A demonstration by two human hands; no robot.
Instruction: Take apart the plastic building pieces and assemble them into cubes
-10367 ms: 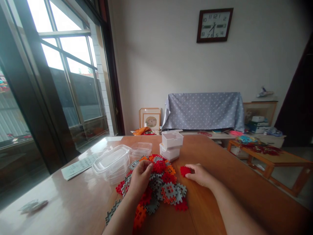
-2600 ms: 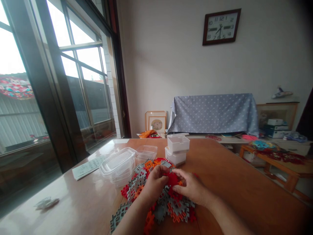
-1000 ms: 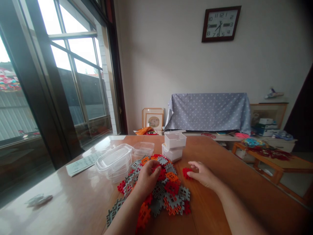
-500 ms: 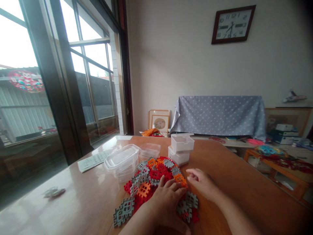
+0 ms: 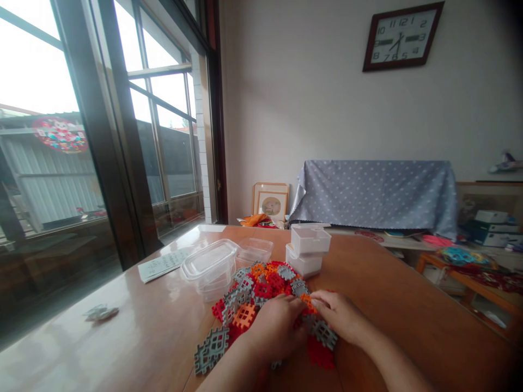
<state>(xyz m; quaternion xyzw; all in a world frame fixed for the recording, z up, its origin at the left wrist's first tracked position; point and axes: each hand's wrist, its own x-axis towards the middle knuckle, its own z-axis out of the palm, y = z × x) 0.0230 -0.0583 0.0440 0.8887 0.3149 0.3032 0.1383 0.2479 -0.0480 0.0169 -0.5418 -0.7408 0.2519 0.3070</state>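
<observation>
A heap of red, grey and orange interlocking plastic building blocks lies on the wooden table. My left hand is on the near part of the heap, its fingers curled down among the blocks. What those fingertips hold, if anything, is hidden. My right hand reaches in from the right, fingers bent together at an orange block on the heap's right edge. A grey block lies beneath the right hand, with red blocks below it.
Clear plastic containers stand behind the heap on the left. Two white lidded boxes are stacked behind it on the right. A paper with writing and a small clear packet lie on the table to the left.
My right hand has moved left onto the heap's edge and closed at the orange block. My left hand's spread fingers have curled into the blocks. The view has turned slightly left.
</observation>
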